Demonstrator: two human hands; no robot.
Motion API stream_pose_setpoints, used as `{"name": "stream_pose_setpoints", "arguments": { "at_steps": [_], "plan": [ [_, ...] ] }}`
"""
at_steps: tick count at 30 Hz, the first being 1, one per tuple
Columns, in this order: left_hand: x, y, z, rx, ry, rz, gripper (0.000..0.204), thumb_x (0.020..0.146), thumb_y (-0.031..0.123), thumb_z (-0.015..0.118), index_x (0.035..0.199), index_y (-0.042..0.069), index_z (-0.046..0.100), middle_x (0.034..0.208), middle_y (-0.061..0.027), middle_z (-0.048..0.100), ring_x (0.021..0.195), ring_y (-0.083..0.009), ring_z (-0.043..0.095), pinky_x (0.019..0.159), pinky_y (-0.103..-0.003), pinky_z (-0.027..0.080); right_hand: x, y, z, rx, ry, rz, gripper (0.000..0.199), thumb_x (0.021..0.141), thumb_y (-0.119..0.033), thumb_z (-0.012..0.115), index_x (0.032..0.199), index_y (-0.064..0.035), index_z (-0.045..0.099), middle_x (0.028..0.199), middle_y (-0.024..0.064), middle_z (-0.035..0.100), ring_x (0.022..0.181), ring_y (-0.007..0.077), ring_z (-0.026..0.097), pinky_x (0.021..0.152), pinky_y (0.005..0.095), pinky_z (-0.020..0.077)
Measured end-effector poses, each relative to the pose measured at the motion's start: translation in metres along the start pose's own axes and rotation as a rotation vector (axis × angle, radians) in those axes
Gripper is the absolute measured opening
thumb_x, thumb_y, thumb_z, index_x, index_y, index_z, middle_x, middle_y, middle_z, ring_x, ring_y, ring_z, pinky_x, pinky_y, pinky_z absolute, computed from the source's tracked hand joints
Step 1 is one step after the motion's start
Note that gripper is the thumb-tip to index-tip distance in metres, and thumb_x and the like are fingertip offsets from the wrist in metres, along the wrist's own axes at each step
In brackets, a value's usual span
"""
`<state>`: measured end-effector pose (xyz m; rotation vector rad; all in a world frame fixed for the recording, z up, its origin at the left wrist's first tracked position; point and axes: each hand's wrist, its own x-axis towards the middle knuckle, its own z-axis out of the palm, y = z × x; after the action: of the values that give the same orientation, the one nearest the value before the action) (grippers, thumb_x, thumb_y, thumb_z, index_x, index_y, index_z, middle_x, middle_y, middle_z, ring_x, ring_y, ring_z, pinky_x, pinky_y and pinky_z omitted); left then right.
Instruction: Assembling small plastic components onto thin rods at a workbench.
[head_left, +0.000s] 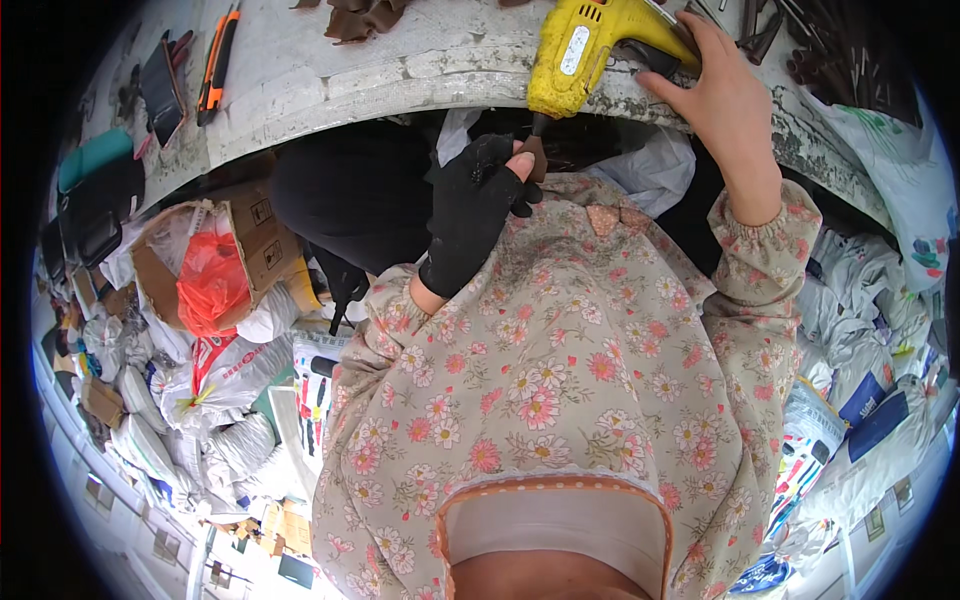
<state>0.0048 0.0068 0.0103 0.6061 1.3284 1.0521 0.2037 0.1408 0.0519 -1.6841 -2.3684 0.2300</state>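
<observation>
A yellow glue gun (585,50) rests at the table's front edge, its dark nozzle turned down toward me. My right hand (728,90), bare, is curled around the rear part of the gun, with the thumb on the near side and fingers over the far side. Right beneath the nozzle, my left hand (475,200) in a black glove with a bare thumb tip pinches a small brown folded piece (534,158) of what looks like leather or cloth. The nozzle tip meets or nearly meets this piece; exact contact is hard to see.
On the worn white table (420,75) lie brown scraps (362,18), an orange-black utility knife (216,65) and a phone (163,90). Dark brown strips and thin rods (850,50) are heaped at the far right. A cardboard box (255,235) and plastic bags (850,310) flank me.
</observation>
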Motion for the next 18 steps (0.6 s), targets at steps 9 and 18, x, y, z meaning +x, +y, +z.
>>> {"name": "stream_pose_setpoints", "arguments": {
  "at_steps": [9, 18],
  "plan": [
    [-0.001, -0.004, 0.0, 0.014, 0.011, 0.015, 0.026, 0.089, 0.016, 0.055, 0.103, -0.005, 0.056, 0.08, -0.0096, 0.062, 0.063, -0.0125, 0.06, 0.051, -0.022, 0.045, 0.0, 0.01, 0.001, 0.126, 0.028, -0.052, 0.052, 0.066, -0.015, 0.074, 0.112, 0.0002, 0.053, 0.106, 0.0171, 0.058, 0.093, 0.0335, 0.057, 0.079, 0.0362, 0.0466],
    [-0.007, 0.007, -0.005, -0.118, 0.059, 0.027, 0.029, 0.091, 0.031, 0.053, 0.09, 0.002, 0.056, 0.069, -0.0012, 0.052, 0.057, -0.0076, 0.045, 0.054, -0.021, 0.037, -0.058, -0.014, -0.001, 0.681, -0.084, -0.119, 0.035, 0.082, -0.006, 0.058, 0.117, -0.0052, 0.057, 0.085, 0.0109, 0.061, 0.075, 0.0215, 0.059, 0.067, 0.03, 0.0462]
  ]
}}
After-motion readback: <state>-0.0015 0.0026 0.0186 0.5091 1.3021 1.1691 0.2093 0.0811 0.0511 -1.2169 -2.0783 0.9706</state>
